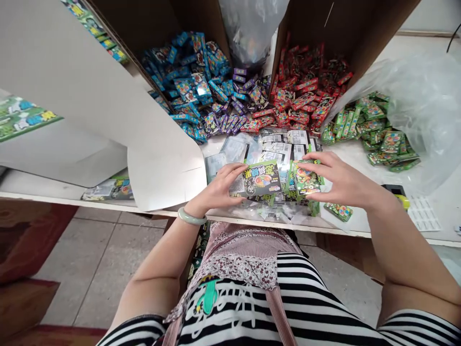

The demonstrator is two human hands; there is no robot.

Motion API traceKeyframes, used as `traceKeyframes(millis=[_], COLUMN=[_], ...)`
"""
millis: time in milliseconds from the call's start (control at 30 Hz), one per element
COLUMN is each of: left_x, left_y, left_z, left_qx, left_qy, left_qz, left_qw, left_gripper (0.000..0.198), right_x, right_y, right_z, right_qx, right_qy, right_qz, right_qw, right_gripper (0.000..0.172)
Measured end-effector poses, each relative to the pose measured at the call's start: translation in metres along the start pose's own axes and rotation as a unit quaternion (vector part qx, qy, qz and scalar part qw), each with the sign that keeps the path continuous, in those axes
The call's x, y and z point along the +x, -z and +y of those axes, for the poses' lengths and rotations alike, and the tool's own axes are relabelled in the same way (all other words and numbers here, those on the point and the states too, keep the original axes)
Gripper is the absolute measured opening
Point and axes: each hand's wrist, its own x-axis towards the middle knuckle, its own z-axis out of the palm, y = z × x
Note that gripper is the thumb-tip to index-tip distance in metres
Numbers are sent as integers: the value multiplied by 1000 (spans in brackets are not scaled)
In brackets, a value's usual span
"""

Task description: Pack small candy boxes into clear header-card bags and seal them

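Observation:
My left hand [223,187] is closed on the left end of a black and green printed candy pouch [263,178], thumb below and fingers above. A little to the right, my right hand [340,180] grips a small green candy packet [307,181] with its fingers and thumb at the packet's right side. The packet and the pouch are close together; whether they touch I cannot make out. Beneath both lies a spread of flat pouches with white barcode labels [275,146]. Another green packet [338,211] rests on the table below my right wrist.
Behind the pouches are heaps of blue packets [201,89], purple packets [230,122] and red packets [306,98], partly inside cardboard boxes. A clear plastic bag [425,110] holds green packets at right. A white curved sheet [165,158] covers the left side of the table.

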Motion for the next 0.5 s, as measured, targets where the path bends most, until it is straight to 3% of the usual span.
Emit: traceKeyframes(millis=[100,333,500], left_x=[-2,-3,-3], left_y=[2,-3,-6], left_z=[0,5,0], left_qx=[-27,-55,-49], left_qy=[-6,-30,-37], left_qz=[-12,-54,-43], left_qw=[1000,997,997], left_gripper=[85,83,83], right_x=[-1,20,29], right_y=[4,-12,-17], right_z=[-5,-6,-6], right_qx=[42,48,34], right_qy=[11,33,16], right_qz=[-12,-59,-77], right_qw=[999,996,996], right_gripper=[67,64,68])
